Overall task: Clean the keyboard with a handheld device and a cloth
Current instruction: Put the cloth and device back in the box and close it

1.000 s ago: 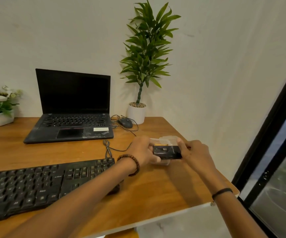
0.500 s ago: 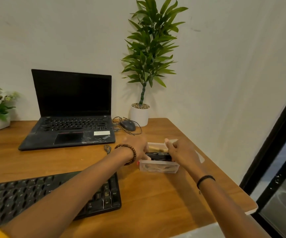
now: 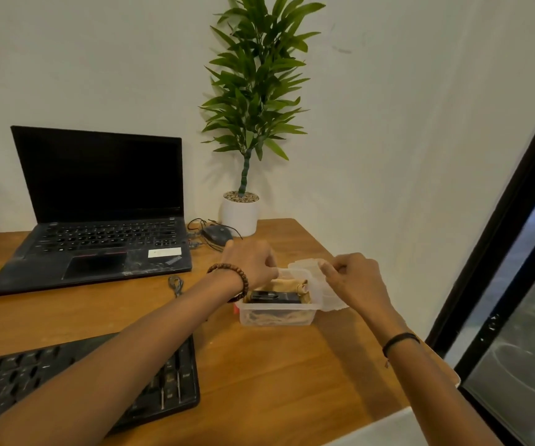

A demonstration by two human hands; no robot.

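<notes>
A clear plastic box (image 3: 276, 317) stands on the wooden desk (image 3: 276, 375) right of the black keyboard (image 3: 169, 381). Inside it lie a black handheld device (image 3: 274, 297) and a tan cloth (image 3: 287, 284). My left hand (image 3: 250, 263) rests at the box's far left rim, its fingertips hidden behind the hand. My right hand (image 3: 353, 281) pinches the clear lid (image 3: 311, 268), which is lifted at the box's right side. My left forearm crosses over the keyboard's right end.
An open black laptop (image 3: 99, 226) sits at the back left. Behind the box are a black mouse (image 3: 218, 235) with tangled cable and a potted plant (image 3: 243, 207). A dark window frame (image 3: 497, 236) borders the desk's right edge.
The black device, held by both hands a second ago, now lies in the box. My right hand has moved to the lid and lifted it. The view has shifted closer and lower.
</notes>
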